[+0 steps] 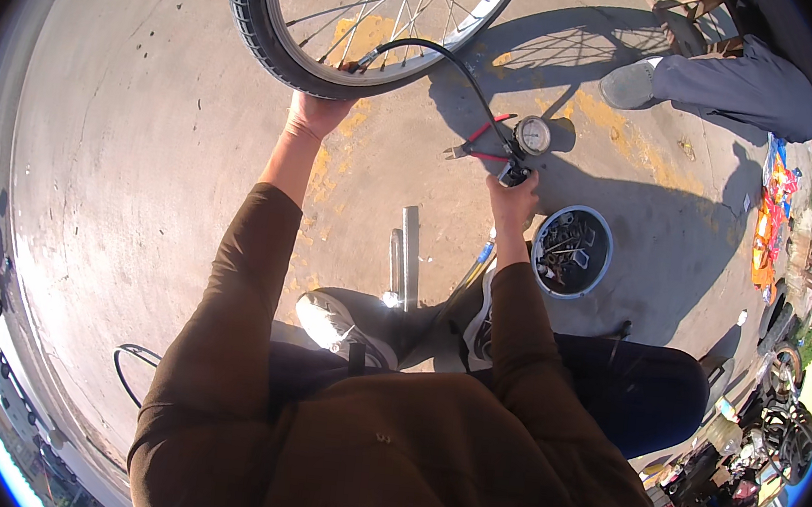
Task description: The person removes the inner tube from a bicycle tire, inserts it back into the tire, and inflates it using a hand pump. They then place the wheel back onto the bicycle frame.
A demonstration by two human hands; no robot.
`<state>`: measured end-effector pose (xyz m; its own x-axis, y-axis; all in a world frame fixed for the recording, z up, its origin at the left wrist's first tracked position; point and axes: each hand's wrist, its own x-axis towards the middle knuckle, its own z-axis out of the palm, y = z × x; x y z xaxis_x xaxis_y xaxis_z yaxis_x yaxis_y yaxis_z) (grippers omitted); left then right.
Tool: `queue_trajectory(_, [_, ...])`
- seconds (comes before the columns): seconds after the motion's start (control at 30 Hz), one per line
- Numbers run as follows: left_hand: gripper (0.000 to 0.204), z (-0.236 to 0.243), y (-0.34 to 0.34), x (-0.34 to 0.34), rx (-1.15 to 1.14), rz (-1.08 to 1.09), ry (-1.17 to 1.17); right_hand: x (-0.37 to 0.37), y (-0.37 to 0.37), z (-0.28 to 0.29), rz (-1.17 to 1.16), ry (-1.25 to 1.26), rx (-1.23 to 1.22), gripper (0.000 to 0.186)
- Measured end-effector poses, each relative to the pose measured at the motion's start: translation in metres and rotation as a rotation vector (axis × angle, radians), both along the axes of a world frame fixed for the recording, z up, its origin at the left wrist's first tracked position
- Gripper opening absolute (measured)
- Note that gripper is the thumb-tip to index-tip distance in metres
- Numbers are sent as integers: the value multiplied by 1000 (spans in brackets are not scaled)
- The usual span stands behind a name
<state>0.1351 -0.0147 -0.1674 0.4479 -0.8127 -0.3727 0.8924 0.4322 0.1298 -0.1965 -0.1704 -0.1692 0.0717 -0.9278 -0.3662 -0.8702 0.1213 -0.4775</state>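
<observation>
A bicycle wheel (pixel 250 19) with a black tyre and metal spokes stands at the top of the view. My left hand (pixel 318 114) grips its tyre at the near edge; the fingers are hidden behind the rubber. My right hand (pixel 513 203) is closed round the handle of a tyre inflator with a round dial gauge (pixel 533 135). From the inflator a black hose (pixel 467 70) arcs up and left to the rim, where its end meets the valve area. Red-handled pliers (pixel 489 125) lie on the ground just left of the gauge.
A round bucket (pixel 609 258) of small metal parts stands right of my right hand. Metal bars (pixel 410 254) lie near my shoes. Another person's shoe (pixel 630 83) and trouser leg are at the upper right. Bicycle parts (pixel 780 426) and clutter line the right edge.
</observation>
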Motion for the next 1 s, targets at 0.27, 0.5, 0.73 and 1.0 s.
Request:
queue_trajectory(0.27, [42,-2,7,13,41,16,-53,0,6,-5,82,-105,-27,96])
queue_trajectory(0.5, [42,12,7,9,114,32,-153,0,7,-7,119,-167,-33,94])
queue_trajectory(0.73, [41,11,11,11,139,59,-199,-1,11,-6,135,-182,-43,93])
queue_trajectory(1.0, [48,11,9,12,184,80,-137,-1,11,-14,148,-177,-90,95])
